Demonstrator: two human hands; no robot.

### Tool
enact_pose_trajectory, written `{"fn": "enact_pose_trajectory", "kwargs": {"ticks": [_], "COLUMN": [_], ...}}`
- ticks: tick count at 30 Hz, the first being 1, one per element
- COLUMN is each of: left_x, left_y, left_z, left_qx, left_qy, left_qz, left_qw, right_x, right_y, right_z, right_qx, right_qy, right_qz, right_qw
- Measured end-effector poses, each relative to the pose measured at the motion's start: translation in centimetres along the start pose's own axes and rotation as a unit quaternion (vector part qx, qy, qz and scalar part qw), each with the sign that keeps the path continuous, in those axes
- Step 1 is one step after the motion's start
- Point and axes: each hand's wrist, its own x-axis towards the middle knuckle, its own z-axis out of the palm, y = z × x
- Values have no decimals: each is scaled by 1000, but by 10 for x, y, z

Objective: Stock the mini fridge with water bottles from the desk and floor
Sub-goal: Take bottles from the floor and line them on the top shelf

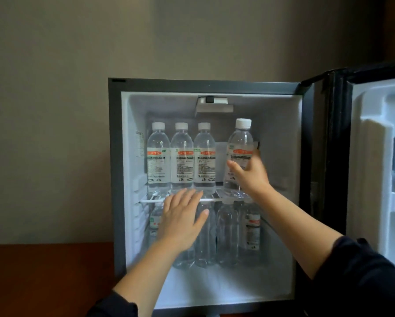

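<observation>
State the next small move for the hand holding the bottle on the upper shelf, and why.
Probably slide the bottle back beside the row of three bottles, then let go: the right hand grips it upright at the front of the upper shelf, apart from the row.

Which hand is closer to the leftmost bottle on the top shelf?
Left. The left hand is open below and right of the leftmost bottle; the right hand grips the rightmost bottle, across the shelf.

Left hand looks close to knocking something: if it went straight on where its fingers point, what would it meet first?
Likely the shelf rail, just beyond the fingertips of the left hand, then the third upper bottle. Depth is unclear, so this is a guess.
</observation>
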Motion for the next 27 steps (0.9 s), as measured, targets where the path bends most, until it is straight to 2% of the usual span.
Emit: {"fn": "enact_pose_trajectory", "kwargs": {"ticks": [7,11,15,20,24,27], "left_x": [-5,-4,-4,-6,-7,-4], "left_y": [-7,-10,-10,-5,-2,-2], "left_z": [20,24,26,16,6,-7], "left_qx": [71,81,86,59,60,74], "left_qy": [73,90,105,63,8,-62], "left_qz": [34,33,33,35,24,23], "left_qw": [994,992,990,996,998,995], "right_x": [38,46,43,29,19,9], "right_y": [25,26,28,38,46,40], "right_z": [15,26,32,35,32,26], "right_qx": [-34,-71,-75,-72,-149,-197], "right_qy": [-31,-60,-56,-46,-79,-55], "right_qz": [61,41,41,44,69,61], "right_qw": [997,995,995,995,983,977]}}
